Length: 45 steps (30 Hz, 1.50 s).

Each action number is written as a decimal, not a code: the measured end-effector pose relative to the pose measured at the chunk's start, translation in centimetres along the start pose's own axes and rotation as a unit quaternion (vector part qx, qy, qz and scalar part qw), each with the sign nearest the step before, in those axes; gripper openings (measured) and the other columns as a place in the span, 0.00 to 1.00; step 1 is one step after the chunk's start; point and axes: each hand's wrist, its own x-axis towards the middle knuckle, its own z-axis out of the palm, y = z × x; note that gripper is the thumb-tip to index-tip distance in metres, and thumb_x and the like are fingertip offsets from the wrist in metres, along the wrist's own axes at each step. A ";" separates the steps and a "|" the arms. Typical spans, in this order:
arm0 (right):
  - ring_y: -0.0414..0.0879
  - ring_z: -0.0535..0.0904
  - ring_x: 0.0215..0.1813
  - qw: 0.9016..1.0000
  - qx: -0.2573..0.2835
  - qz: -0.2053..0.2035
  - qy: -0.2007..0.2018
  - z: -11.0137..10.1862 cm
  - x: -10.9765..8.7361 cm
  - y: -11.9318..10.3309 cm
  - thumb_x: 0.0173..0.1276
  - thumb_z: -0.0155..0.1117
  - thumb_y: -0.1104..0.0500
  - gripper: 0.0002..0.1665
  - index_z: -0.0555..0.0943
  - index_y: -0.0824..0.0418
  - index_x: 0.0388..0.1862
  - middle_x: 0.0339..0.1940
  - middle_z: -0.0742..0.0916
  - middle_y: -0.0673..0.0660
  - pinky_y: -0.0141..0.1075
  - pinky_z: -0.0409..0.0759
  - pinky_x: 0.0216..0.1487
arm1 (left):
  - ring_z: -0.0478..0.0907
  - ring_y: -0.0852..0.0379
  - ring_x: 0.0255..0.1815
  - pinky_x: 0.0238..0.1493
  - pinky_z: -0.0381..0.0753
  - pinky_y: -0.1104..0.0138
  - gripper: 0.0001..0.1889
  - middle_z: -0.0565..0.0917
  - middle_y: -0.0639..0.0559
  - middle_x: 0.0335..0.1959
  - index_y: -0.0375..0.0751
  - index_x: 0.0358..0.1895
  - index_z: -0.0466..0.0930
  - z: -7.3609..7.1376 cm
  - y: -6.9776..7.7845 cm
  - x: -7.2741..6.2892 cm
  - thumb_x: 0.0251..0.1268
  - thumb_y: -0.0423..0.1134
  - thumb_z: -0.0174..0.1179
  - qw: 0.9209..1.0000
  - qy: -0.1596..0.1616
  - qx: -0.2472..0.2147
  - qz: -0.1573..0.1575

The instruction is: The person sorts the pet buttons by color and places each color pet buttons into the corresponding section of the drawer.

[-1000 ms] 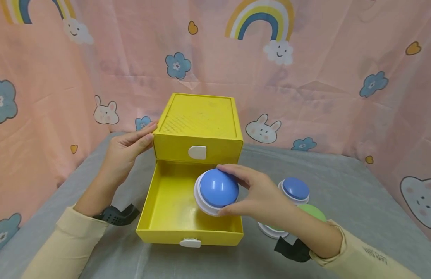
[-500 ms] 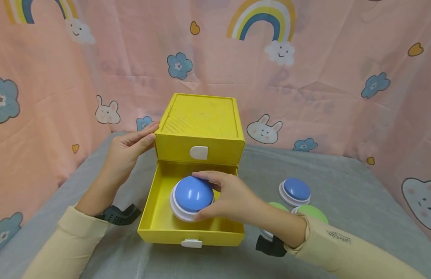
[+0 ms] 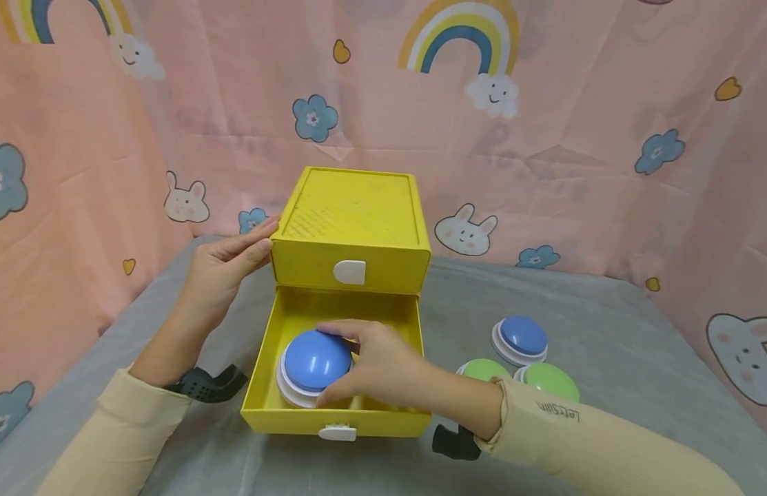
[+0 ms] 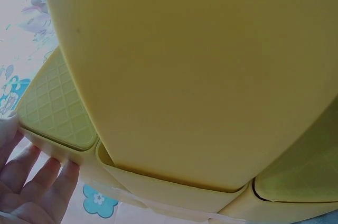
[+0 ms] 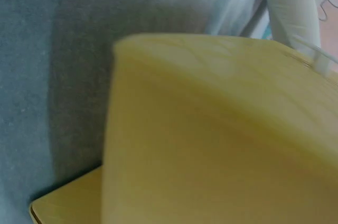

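Because the lower drawer [image 3: 392,423] juts well out from the yellow cabinet [image 3: 358,207], I can look straight down past its front wall to the blue dome [image 3: 317,360], which is within the walls, toward the front left. The right hand [image 3: 380,365] grasps it from the right side, thumb nearest me and fingers curving over the far edge, a hold that seems meant to keep the rounded top from slipping. I cannot tell whether its white base touches the drawer floor; from the right wrist I get mostly blurred yellow plastic.

Up on the cabinet's left side, the left hand [image 3: 225,269] touches near the top front corner, fingers extended rather than clenched. I judge that it steadies the cabinet, since the jutting drawer could make it tip or slide.

Off to the right, on the grey surface [image 3: 594,317], I see a second blue dome [image 3: 523,335] and two green domes [image 3: 485,370], all close together and near the right arm, which probably makes them easy to reach.
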 end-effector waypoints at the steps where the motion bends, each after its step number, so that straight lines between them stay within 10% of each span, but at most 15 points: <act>1: 0.53 0.76 0.69 1.000 -0.003 0.001 0.001 0.2 0.1 0.0 0.45 0.85 0.58 0.48 0.77 0.56 0.68 0.67 0.81 0.53 0.47 0.77 0.70 | 0.72 0.64 0.71 0.57 0.81 0.74 0.23 0.78 0.56 0.67 0.38 0.66 0.75 0.0 0.0 0.0 0.72 0.43 0.59 1.000 0.001 -0.002 0.000; 32: 0.50 0.79 0.66 0.998 -0.063 0.002 -0.014 1.3 1.4 -0.3 0.46 0.85 0.58 0.48 0.76 0.60 0.69 0.67 0.81 0.55 0.45 0.79 0.67 | 0.72 0.62 0.71 0.58 0.80 0.75 0.23 0.76 0.54 0.69 0.38 0.66 0.75 0.0 0.0 0.0 0.73 0.42 0.59 1.000 0.000 0.003 0.006; 45: 0.54 0.79 0.67 0.999 0.035 -0.018 -0.003 -1.3 -0.5 -0.2 0.51 0.82 0.60 0.40 0.79 0.64 0.64 0.64 0.83 0.59 0.42 0.79 0.66 | 0.70 0.62 0.72 0.56 0.81 0.77 0.23 0.76 0.57 0.69 0.42 0.66 0.76 -0.1 -0.2 0.2 0.71 0.43 0.60 1.000 -0.001 0.008 -0.008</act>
